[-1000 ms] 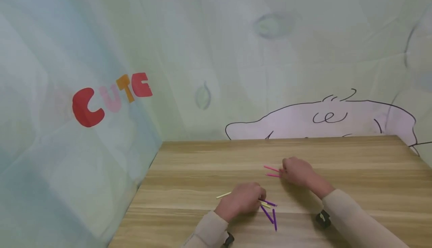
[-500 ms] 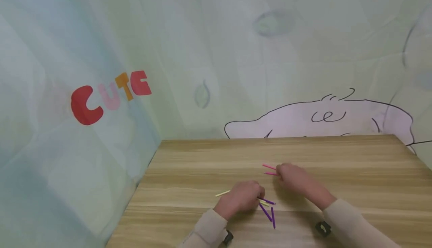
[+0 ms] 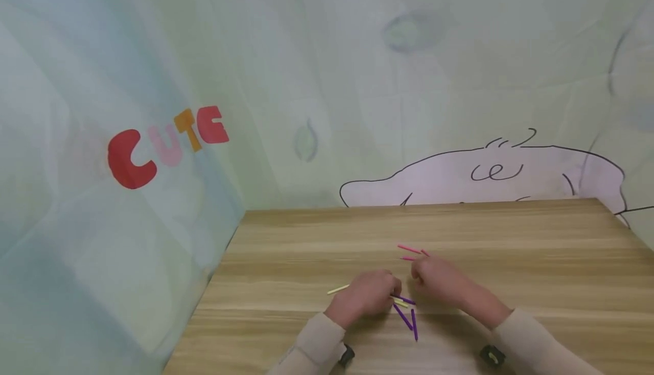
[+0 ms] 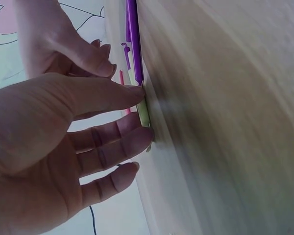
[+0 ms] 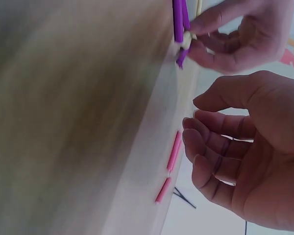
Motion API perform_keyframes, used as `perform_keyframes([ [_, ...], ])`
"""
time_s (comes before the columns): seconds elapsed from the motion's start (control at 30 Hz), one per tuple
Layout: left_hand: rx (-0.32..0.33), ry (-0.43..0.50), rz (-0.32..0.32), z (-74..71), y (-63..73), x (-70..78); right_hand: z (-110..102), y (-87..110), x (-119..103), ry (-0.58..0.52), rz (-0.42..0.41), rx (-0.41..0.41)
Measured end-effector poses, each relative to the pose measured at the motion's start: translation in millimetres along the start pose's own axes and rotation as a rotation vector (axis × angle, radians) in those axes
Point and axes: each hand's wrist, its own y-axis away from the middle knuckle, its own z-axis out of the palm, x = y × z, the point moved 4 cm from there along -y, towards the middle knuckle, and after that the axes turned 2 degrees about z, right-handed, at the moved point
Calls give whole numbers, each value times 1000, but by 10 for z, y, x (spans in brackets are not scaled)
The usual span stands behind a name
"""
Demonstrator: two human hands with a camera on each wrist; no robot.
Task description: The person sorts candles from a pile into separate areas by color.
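Note:
My left hand (image 3: 365,295) is low over the table, thumb and fingertips on a thin pale yellow stick (image 4: 143,113), which it pinches. Another yellow stick (image 3: 337,290) pokes out to the left of that hand. Purple sticks (image 3: 414,325) lie at its fingertips, two of them forming a V. My right hand (image 3: 441,284) hovers just right of them, its fingers loosely curled; in the right wrist view nothing is between them. Pink sticks (image 3: 409,248) lie just beyond the right hand, which partly hides them.
The wood-grain table (image 3: 286,239) reaches back to a printed cloth backdrop (image 3: 327,80) with coloured letters at left. A dark wrist strap piece (image 3: 492,355) hangs below the right sleeve (image 3: 536,341).
My right hand has drawn away from the pink sticks, moving left and toward me, closer to the left hand. The pink sticks stay on the table. The left hand has hardly moved.

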Motion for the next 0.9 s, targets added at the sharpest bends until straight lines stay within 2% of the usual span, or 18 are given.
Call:
perform_keyframes([
  [0.17,0,9,-7,-31,17,8,76,77,-106,-59,-26,-4],
  [0.3,-7,14,-15,-37,19,9,124,119,-161,-22,-104,15],
  [0.43,-1,9,-13,-35,25,10,176,137,-179,-8,-108,-12],
  [0.9,3,-11,-11,-18,45,21,230,167,-230,18,-158,1],
])
